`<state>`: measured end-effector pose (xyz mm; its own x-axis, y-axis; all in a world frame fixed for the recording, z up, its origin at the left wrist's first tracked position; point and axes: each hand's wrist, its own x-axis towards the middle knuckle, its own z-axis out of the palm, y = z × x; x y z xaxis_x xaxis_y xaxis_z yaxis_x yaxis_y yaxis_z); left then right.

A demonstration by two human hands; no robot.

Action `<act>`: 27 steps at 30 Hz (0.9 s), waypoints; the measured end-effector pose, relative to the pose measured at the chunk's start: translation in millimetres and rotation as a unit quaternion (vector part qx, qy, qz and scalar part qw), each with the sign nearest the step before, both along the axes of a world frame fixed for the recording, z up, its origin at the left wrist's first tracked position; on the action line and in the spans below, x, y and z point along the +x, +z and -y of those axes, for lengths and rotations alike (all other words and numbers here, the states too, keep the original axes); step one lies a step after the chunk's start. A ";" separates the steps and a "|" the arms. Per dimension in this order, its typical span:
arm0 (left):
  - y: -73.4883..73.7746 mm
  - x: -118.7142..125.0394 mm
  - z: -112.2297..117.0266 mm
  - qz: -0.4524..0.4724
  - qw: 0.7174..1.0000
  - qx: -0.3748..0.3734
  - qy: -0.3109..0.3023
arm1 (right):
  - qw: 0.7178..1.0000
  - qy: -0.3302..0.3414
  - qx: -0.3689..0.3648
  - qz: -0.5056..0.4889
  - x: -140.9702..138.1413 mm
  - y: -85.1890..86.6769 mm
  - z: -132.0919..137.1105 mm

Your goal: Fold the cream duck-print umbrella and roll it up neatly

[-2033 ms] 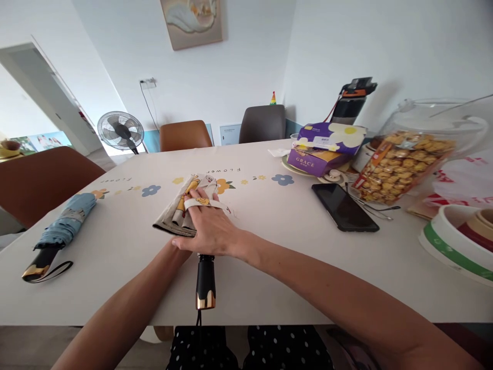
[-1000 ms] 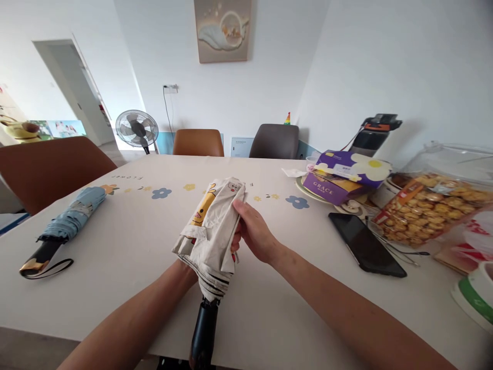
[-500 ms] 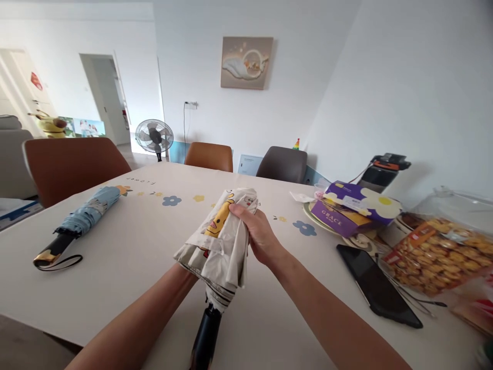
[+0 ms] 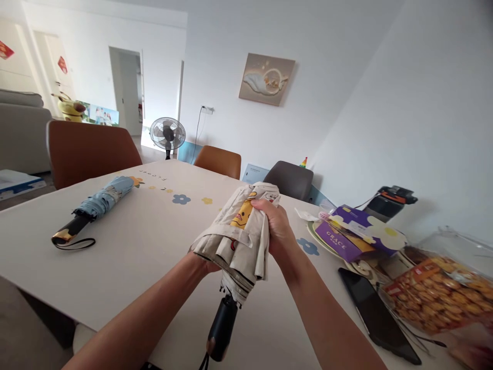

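I hold a folded cream umbrella (image 4: 239, 241) with cartoon prints above the white table (image 4: 154, 246). Its black handle (image 4: 222, 329) points down toward me. My right hand (image 4: 278, 228) is closed around the upper folds of the canopy. My left hand (image 4: 206, 263) is under the canopy, mostly hidden by the fabric, gripping the umbrella from below. The canopy folds hang loose and are not wrapped tight.
A folded blue umbrella (image 4: 94, 208) with black handle and strap lies at the left of the table. At the right sit a purple box (image 4: 352, 234) on a plate, a black phone (image 4: 375, 313) and a snack bag (image 4: 435, 295). Brown chairs (image 4: 90, 151) surround the table.
The cream umbrella went from lying flat under my right hand to being lifted off the table in both hands. My view swung left and up; my right hand shifted up the canopy.
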<state>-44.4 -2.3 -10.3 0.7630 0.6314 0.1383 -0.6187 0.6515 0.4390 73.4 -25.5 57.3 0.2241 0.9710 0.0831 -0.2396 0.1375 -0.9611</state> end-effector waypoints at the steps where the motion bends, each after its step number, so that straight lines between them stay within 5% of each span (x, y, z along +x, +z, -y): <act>1: 2.6 0.1 0.1 -0.005 1.000 0.005 -0.006 | 1.000 -0.002 0.002 -0.014 -0.2 0.7 -0.4; 6: 17.9 0.0 5.3 -0.065 0.997 0.037 0.008 | 0.997 0.004 0.000 -0.076 -0.1 0.9 -2.5; 11: 17.0 1.5 7.0 -0.126 0.992 0.019 0.024 | 0.996 0.010 0.022 -0.091 1.6 1.2 -1.0; 18: 5.1 4.0 11.0 -0.134 0.949 0.169 -0.231 | 0.989 0.037 0.023 -0.142 8.7 1.3 0.4; 27: 8.4 14.3 19.7 -0.280 0.944 0.157 -0.075 | 0.992 -0.028 0.076 -0.099 12.6 -3.4 -4.9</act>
<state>-30.1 -22.0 -1.9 0.8494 0.5058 -0.1505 -0.1441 0.4966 0.8560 86.0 -20.5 54.0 0.3044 0.9362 0.1758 -0.4090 0.2951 -0.8635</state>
